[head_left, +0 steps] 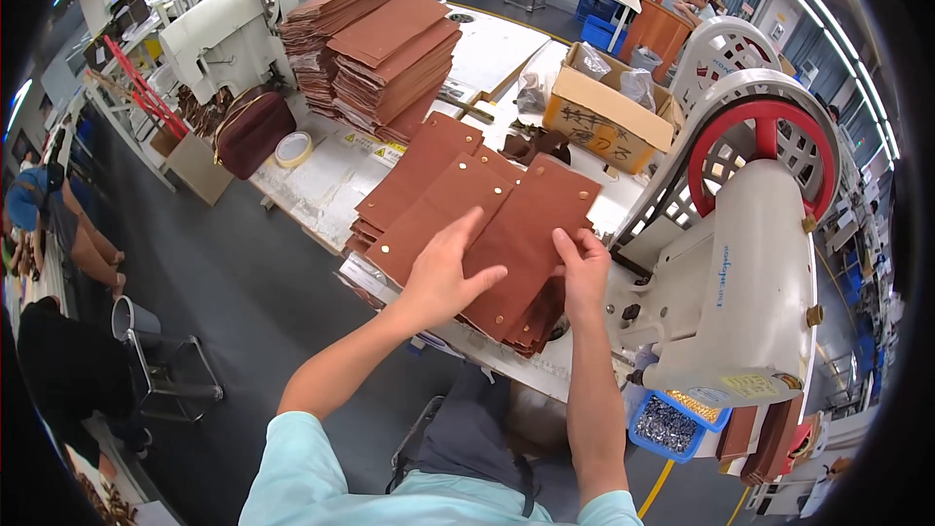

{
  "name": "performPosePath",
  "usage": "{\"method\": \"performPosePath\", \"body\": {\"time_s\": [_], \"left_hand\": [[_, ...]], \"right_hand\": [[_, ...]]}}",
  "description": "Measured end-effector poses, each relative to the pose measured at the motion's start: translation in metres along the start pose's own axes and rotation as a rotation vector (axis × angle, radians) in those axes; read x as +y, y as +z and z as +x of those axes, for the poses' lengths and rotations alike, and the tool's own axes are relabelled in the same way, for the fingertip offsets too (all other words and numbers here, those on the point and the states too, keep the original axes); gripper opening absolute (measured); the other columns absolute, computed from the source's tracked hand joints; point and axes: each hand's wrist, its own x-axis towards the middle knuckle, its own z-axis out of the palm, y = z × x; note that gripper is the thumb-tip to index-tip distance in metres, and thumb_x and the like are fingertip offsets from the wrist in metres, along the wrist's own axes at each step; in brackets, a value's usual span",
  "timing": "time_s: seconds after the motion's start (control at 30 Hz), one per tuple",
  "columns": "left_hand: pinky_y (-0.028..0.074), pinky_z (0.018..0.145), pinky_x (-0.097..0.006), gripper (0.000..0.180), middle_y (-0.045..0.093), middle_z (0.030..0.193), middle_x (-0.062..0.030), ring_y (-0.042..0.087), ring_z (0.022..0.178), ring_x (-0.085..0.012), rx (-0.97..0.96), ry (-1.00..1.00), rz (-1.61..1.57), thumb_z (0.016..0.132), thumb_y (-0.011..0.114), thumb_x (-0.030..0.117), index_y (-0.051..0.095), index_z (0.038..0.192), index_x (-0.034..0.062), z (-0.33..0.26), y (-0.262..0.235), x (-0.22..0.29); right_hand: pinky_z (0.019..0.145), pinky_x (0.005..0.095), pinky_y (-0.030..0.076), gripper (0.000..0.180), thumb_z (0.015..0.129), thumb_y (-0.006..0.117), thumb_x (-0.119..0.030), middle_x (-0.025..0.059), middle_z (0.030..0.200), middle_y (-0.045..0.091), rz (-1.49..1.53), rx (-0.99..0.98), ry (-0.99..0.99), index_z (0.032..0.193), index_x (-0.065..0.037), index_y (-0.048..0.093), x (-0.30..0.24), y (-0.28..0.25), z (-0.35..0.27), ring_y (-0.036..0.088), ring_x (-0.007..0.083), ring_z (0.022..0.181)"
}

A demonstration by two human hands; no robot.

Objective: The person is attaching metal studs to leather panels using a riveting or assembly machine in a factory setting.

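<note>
Brown leather-like panels with gold-coloured rivets at their corners lie in overlapping piles on the white worktable (302,190) before me. My left hand (440,278) rests over the middle panel (440,206), fingers stretched and thumb apart, holding nothing. At the right edge of the right-hand panel (534,219), my right hand (582,268) pinches the panel, thumb on top and fingers partly hidden beneath. More panels show under its near end. To the right of that hand stands a white riveting machine (735,282) with a red-spoked wheel (765,141).
Tall stacks of brown panels (394,63) rise at the back left. Nearby are a dark red pouch (255,133) and a tape roll (292,149). Behind the piles sits a cardboard box (609,122). Silver rivets (665,424) fill a blue bin below the machine.
</note>
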Motion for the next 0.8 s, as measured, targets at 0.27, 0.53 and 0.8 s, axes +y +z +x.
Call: {"method": "performPosePath", "body": {"time_s": [0.27,0.53,0.8], "left_hand": [[0.058,0.080,-0.026,0.029,0.071,0.105,-0.0098,0.068,0.092,-0.0116,0.057,-0.330,-1.219,0.096,0.066,0.010,0.063,0.120,-0.0051,-0.031,-0.044,0.049],[0.058,0.076,-0.027,0.021,0.073,0.102,-0.0101,0.068,0.088,-0.0122,0.039,-0.294,-1.222,0.096,0.066,0.009,0.068,0.112,-0.0049,-0.082,-0.047,0.075],[0.057,0.072,-0.026,0.025,0.073,0.098,-0.0112,0.068,0.086,-0.0121,0.033,-0.392,-1.240,0.100,0.062,0.015,0.070,0.105,-0.0073,-0.102,-0.042,0.089]], "right_hand": [[0.071,0.0219,0.049,0.009,0.093,0.069,-0.005,0.0038,0.095,0.070,0.377,-0.379,-0.054,0.100,0.001,0.066,-0.071,0.006,-0.091,0.062,0.0070,0.081],[0.072,0.0205,0.046,0.015,0.099,0.062,-0.013,0.0012,0.093,0.068,0.343,-0.493,0.078,0.101,0.001,0.067,-0.067,-0.010,-0.122,0.057,0.0040,0.082],[0.080,0.0249,0.051,0.021,0.098,0.061,-0.012,0.0072,0.101,0.071,0.416,-0.489,0.172,0.109,0.005,0.067,-0.073,-0.017,-0.143,0.063,0.0094,0.087]]}}
